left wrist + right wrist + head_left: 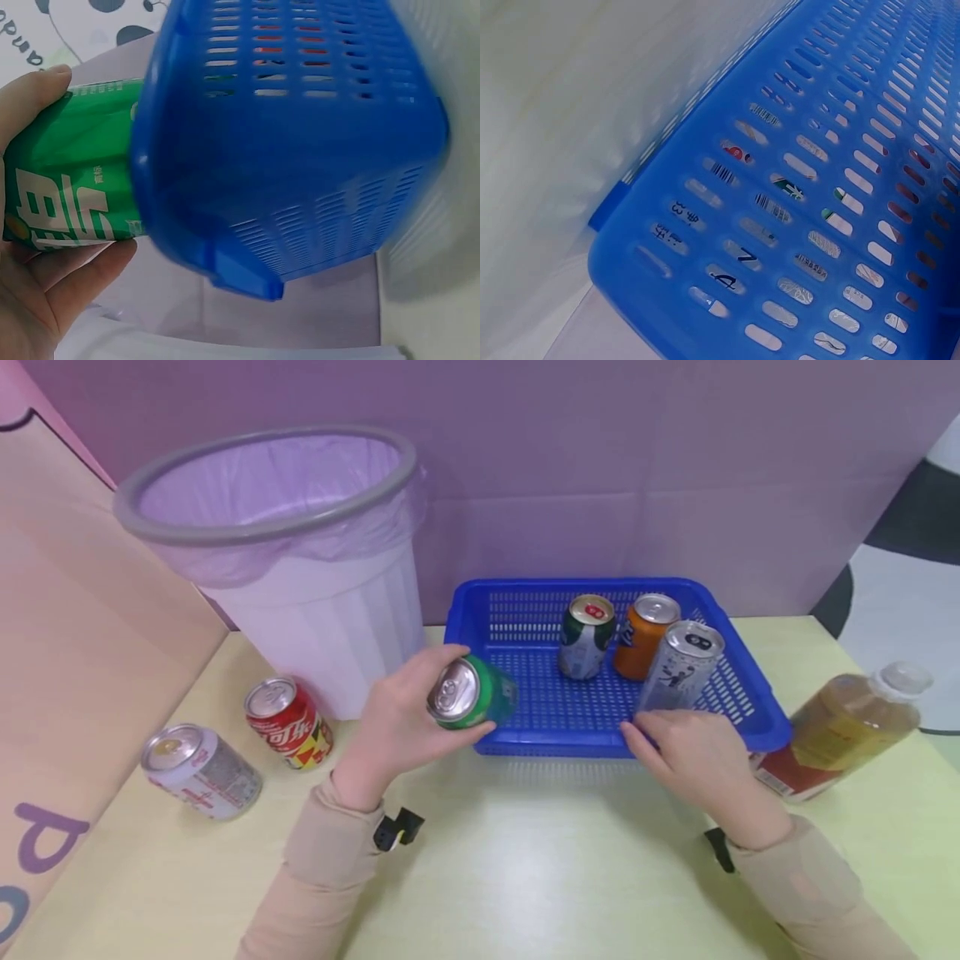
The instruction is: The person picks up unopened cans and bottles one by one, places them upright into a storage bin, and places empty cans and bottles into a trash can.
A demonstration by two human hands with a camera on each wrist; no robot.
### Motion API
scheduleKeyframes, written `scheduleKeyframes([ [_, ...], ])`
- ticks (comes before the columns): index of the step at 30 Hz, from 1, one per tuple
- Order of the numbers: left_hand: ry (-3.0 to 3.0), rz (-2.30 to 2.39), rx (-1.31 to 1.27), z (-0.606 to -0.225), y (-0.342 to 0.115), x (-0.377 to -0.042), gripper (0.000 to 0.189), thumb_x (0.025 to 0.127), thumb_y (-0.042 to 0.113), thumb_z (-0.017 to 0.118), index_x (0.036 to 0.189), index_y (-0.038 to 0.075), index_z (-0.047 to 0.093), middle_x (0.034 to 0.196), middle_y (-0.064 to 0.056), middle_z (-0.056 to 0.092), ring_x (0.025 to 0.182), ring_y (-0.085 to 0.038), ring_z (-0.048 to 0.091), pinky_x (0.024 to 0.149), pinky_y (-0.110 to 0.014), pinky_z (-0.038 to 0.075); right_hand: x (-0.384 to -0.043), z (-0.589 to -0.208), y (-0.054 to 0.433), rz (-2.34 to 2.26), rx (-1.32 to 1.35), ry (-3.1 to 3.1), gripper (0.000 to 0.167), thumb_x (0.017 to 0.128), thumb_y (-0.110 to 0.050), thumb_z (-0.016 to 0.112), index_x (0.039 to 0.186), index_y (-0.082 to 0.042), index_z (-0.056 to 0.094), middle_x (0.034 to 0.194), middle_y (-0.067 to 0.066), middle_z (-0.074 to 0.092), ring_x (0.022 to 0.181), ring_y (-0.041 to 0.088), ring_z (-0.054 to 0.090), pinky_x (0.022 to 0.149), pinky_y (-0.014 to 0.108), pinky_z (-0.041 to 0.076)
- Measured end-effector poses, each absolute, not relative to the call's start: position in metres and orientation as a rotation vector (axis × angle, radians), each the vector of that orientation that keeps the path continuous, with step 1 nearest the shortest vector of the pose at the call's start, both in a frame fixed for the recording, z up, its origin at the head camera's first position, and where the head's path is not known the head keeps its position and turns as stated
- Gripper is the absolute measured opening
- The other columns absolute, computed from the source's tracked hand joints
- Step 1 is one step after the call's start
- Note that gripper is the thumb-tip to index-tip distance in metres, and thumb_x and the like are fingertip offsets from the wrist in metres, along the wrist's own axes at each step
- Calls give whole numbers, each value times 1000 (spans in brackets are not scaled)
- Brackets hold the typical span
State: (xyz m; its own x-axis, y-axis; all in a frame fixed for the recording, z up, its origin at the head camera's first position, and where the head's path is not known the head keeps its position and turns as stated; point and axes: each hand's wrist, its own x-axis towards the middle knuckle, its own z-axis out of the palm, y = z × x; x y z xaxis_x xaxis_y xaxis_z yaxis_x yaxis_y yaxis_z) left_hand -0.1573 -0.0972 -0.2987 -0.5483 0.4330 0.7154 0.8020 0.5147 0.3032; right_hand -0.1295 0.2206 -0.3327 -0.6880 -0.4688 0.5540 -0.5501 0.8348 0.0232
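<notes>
My left hand grips a green drink can, tilted over the left front corner of a blue plastic basket. In the left wrist view the can overlaps the basket's rim, fingers and thumb on either side of it. At the basket's front rim, toward its right end, my right hand holds the edge with bent fingers. Just behind those fingers a silver can leans inside the basket. An orange can and a dark green and silver can stand farther back in it.
A white bin with a liner bag stands behind my left hand. To its front left are a red can and a white can on the table. A bottle of amber liquid leans right of the basket.
</notes>
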Motion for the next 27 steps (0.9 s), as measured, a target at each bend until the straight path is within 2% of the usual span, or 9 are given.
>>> scheduleKeyframes([
  [12,-2248,-881,-928,-315,-83,-165,76,61,31,86,121,-1,53,114,-15,63,98,-25,64,82,-33,54,-129,-330,223,172,736,-2466,42,95,-34,46,56,-20,40,49,-10,33,44,5,30,43,22,23],
  [19,-2330,-882,-883,-323,-78,-166,75,61,31,87,121,-1,54,115,-15,64,100,-26,65,83,-35,54,-129,-334,221,167,753,-2455,47,98,-39,36,56,-19,38,49,-10,31,44,5,30,42,21,23],
  [27,-2395,-805,-861,-317,-71,-167,74,63,35,85,122,3,55,115,-12,64,100,-24,65,81,-37,54,-130,-335,221,179,754,-2422,49,99,-41,32,56,-19,38,49,-10,32,44,5,30,42,21,22],
])
